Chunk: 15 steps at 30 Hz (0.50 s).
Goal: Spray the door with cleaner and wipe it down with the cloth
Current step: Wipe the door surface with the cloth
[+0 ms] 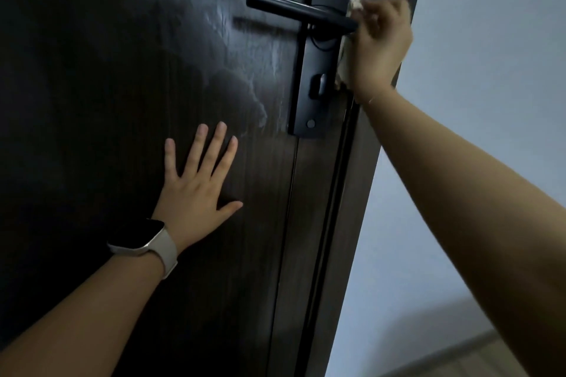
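Note:
A dark brown door [122,70] fills the left and middle of the view, with pale wet streaks left of its black lever handle [291,11]. My left hand [199,180] lies flat on the door below the streaks, fingers spread and straight. My right hand [378,43] grips a light cloth [355,4] at the right end of the handle, beside the black lock plate [312,82]. Most of the cloth is hidden under my hand; a strip of it hangs below my palm. No spray bottle is in view.
The door frame [352,193] runs down just right of the lock plate. A pale wall [490,40] lies to the right, with a strip of floor [459,358] at the bottom right. A watch [144,239] sits on my left wrist.

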Motion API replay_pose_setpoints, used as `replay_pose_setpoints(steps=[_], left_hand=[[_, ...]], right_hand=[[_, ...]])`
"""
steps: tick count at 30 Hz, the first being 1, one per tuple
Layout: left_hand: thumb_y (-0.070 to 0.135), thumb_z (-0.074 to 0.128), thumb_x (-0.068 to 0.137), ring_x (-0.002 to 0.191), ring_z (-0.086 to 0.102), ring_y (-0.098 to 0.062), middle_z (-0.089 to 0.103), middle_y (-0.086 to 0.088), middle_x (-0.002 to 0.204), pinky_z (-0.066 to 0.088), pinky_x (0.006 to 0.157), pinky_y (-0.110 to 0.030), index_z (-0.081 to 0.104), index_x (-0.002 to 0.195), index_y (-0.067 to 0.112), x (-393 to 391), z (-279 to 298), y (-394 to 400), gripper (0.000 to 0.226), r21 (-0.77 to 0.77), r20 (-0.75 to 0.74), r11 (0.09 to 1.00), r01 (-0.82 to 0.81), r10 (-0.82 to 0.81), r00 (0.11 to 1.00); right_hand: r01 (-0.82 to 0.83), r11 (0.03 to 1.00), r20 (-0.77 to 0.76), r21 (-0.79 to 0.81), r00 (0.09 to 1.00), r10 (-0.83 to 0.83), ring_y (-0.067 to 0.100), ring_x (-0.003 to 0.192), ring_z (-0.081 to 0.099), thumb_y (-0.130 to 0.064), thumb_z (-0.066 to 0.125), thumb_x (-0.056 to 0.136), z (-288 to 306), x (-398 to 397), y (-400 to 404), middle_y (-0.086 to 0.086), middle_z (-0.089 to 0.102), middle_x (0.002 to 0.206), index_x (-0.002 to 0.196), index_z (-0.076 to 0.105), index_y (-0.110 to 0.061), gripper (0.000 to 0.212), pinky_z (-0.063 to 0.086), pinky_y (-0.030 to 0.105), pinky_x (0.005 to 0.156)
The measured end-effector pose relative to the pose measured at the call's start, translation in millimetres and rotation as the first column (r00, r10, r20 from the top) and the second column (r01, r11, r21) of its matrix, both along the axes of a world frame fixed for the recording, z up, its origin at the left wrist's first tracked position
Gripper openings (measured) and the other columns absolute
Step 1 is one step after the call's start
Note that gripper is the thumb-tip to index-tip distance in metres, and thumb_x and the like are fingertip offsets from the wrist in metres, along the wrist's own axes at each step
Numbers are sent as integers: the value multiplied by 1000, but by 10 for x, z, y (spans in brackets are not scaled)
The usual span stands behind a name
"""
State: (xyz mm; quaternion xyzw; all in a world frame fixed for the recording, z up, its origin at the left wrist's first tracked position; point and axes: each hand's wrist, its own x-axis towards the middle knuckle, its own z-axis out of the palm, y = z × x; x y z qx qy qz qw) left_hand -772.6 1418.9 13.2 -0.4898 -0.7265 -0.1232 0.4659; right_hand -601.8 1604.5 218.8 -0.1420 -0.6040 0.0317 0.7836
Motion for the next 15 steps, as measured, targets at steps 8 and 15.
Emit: replay_pose_setpoints(steps=[8, 15], left_hand=[[63, 69, 72, 150, -11, -31, -10, -9, 164, -20, 113, -56, 1, 154, 17, 6, 3, -5, 116, -3, 14, 1000, -1, 1, 1000], [63, 70, 70, 150, -12, -30, -13, -8, 163, -22, 113, -55, -1, 154, 17, 11, 8, -16, 119, -21, 34, 1000, 2, -1, 999]], right_hand=[[45, 996, 360, 79, 930, -71, 27, 102, 58, -5, 60, 92, -1680, 192, 83, 13, 64, 108, 116, 70, -5, 26, 42, 20, 91], [127, 983, 320, 136, 933, -165, 28, 83, 60, -12, 59, 94, -797, 162, 40, 11, 63, 90, 89, 73, -4, 18, 47, 34, 70]])
